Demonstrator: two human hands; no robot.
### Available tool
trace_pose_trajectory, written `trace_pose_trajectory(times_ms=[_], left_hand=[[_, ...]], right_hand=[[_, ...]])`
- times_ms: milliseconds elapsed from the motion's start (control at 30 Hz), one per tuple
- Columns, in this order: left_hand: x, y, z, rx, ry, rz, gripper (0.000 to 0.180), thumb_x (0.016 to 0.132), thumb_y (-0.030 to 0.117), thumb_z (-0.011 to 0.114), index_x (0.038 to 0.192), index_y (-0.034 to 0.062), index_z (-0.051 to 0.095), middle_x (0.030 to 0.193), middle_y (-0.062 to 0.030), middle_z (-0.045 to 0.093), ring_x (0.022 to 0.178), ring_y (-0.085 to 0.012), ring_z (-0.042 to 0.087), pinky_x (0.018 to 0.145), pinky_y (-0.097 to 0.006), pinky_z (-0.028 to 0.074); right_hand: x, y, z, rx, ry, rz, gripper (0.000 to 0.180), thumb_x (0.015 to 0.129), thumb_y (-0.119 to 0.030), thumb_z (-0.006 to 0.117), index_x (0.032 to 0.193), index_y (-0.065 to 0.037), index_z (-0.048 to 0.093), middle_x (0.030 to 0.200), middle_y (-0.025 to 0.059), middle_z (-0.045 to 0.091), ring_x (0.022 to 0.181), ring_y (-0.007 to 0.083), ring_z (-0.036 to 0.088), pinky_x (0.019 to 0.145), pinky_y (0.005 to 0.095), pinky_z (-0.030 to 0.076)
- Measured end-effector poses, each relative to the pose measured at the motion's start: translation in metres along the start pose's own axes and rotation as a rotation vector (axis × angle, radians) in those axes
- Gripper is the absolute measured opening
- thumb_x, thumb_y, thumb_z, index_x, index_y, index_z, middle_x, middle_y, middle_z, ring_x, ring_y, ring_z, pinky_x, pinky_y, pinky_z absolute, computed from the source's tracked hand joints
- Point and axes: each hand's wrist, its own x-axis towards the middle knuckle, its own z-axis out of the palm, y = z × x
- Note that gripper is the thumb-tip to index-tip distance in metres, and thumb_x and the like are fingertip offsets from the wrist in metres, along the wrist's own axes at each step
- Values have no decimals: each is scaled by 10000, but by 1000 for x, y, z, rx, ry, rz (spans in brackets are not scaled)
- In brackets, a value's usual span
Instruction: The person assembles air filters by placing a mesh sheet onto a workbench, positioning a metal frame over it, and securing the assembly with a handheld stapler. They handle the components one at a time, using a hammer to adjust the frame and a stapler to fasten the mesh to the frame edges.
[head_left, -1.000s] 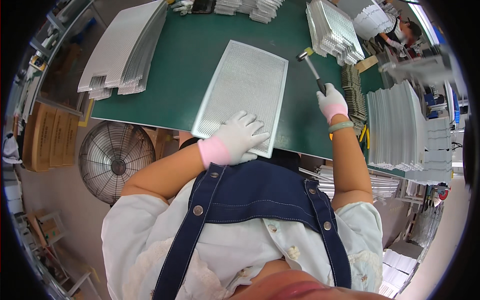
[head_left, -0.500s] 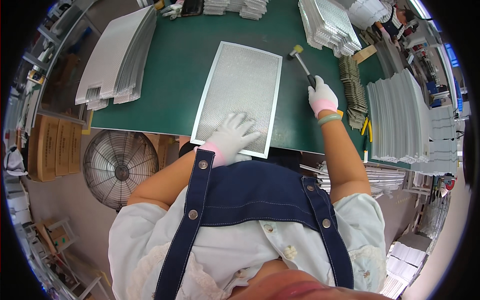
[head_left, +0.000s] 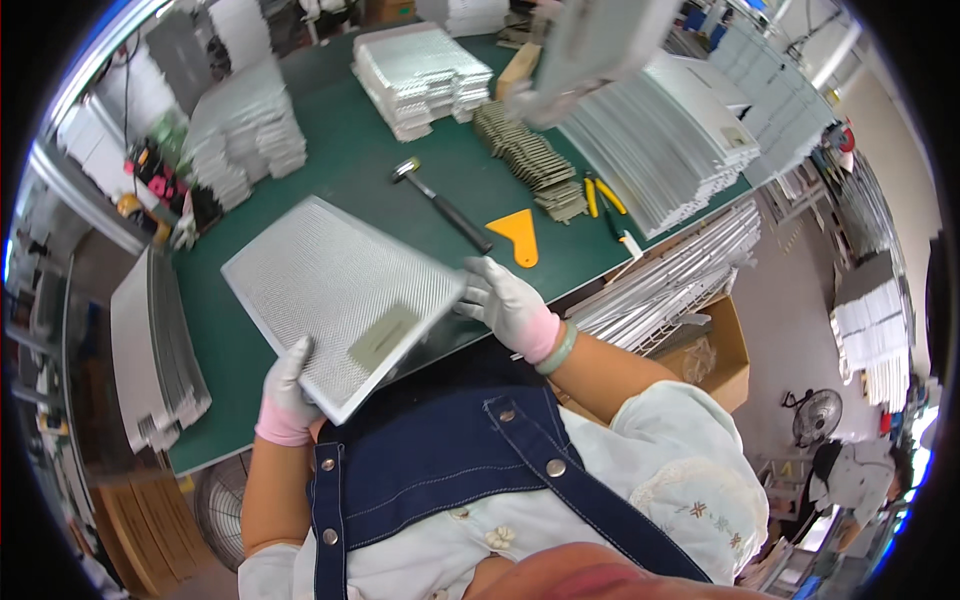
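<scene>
Both gloved hands grip the metal mesh filter panel (head_left: pixel 340 300) above the green table (head_left: pixel 330 150) — left hand (head_left: pixel 285 395) fingers curled on its near edge, right hand (head_left: pixel 510 305) pinching the right edge — hammer (head_left: pixel 440 205) lying beyond.

So the mesh filter panel (head_left: pixel 340 300) sits between both hands, tilted above the near edge of the work table (head_left: pixel 340 150). Left hand (head_left: pixel 285 395) is on its near-left corner, right hand (head_left: pixel 508 305) on its right edge. Behind the right hand there's a hammer (head_left: pixel 442 205) lying on the table, with a triangular scraper (head_left: pixel 518 236) just right of it. Pliers (head_left: pixel 598 195) are further right, beside a row of small metal parts (head_left: pixel 530 160). A stack of panels (head_left: pixel 420 75) sits at the far side, another stack (head_left: pixel 245 130) far left. Below the table's right end is what looks like a cardboard box (head_left: pixel 722 345).
</scene>
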Motion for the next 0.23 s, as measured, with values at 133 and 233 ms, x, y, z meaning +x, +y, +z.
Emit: trace_pose_trajectory(times_ms=[133, 233], left_hand=[[50, -49, 75, 338, -249, -121, 546, 967, 340, 611, 1333, -40, 470, 1205, -168, 607, 1019, -263, 636, 921, -363, 514], [54, -49, 172, 794, -669, 33, 517, 936, 438, 651, 1134, -39, 624, 898, -131, 659, 817, -161, 623, 767, -301, 516]], right_hand=[[-44, -34, 25, 95, -114, -277, 706, 944, -406, 619, 1476, -43, 328, 1424, 165, 444, 1250, 297, 505, 1054, 469, 418], [-70, -99, 16, -79, -94, -389, 561, 966, -278, 589, 1407, 8, 394, 1384, 175, 508, 1269, 288, 525, 1055, 422, 433]])
